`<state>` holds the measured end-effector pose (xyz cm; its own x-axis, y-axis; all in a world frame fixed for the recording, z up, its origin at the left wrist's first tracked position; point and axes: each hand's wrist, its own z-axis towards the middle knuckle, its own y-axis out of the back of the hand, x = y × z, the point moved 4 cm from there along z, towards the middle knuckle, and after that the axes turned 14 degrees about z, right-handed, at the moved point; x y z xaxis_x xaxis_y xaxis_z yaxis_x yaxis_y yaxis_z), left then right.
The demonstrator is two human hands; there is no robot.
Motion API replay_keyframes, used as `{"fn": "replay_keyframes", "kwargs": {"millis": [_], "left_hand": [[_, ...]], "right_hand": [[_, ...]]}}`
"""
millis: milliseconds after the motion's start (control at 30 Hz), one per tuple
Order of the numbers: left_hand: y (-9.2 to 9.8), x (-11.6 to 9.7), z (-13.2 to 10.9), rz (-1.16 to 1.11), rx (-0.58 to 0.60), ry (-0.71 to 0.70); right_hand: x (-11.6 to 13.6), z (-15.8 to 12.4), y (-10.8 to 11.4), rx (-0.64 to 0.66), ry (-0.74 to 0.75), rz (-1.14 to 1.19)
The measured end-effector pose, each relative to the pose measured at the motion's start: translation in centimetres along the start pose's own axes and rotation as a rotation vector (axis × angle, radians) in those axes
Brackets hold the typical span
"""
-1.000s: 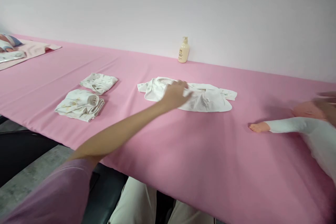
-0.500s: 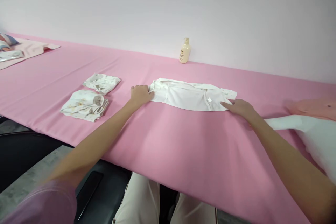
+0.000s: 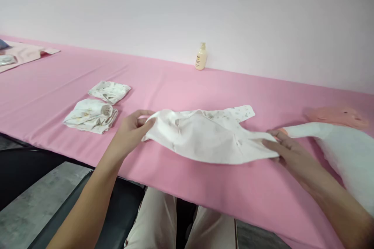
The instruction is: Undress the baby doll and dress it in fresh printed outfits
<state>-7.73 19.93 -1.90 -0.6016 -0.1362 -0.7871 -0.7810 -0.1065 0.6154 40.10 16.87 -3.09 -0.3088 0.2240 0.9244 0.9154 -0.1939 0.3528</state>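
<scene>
A white baby garment (image 3: pixel 204 140) with a small print on its far sleeve stretches between my two hands over the pink-covered table. My left hand (image 3: pixel 133 130) pinches its left end. At the other end, my right hand (image 3: pixel 288 151) grips a corner of the cloth between thumb and fingers. The garment's near layer sags in a curve, and the printed sleeve lies out toward the back right. Just beyond my right hand is the arm of a baby doll (image 3: pixel 339 144) in white clothing.
Two folded printed garments, one farther (image 3: pixel 109 91) and one nearer (image 3: pixel 90 116), lie to the left. A cream pump bottle (image 3: pixel 201 57) stands by the wall (image 3: pixel 187 11). A pale pink cloth (image 3: pixel 29 52) is far left on the table (image 3: pixel 163 74). A black chair (image 3: pixel 119 202) is below.
Both hands have drawn the garment's near edge toward me and opened it out from a narrow strip. The far printed sleeve now shows. The view has shifted slightly.
</scene>
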Motion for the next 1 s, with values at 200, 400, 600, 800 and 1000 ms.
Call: {"fn": "replay_keyframes", "kwargs": {"millis": [200, 400, 600, 800, 1000], "left_hand": [[-4.5, -0.3, -7.4, -0.108, -0.013, 0.001], [-8.6, -2.5, -12.3, 0.253, 0.432, -0.402], [-6.0, -2.4, -3.8, 0.460, 0.098, -0.690], [-9.7, -6.0, 5.8, 0.662, 0.662, -1.079], [-9.7, -7.9, 9.6, 0.819, 0.827, -1.166]], "right_hand": [[-1.6, -6.0, -3.8, 0.055, -0.134, 0.170], [-0.6, -9.3, -7.8, 0.465, 0.068, -0.314], [1.2, -3.3, -6.9, 0.271, 0.432, -0.443], [3.9, 5.3, -12.3, 0.727, 0.794, -0.613], [6.4, 9.7, -13.6, 0.924, 0.816, -0.778]]}}
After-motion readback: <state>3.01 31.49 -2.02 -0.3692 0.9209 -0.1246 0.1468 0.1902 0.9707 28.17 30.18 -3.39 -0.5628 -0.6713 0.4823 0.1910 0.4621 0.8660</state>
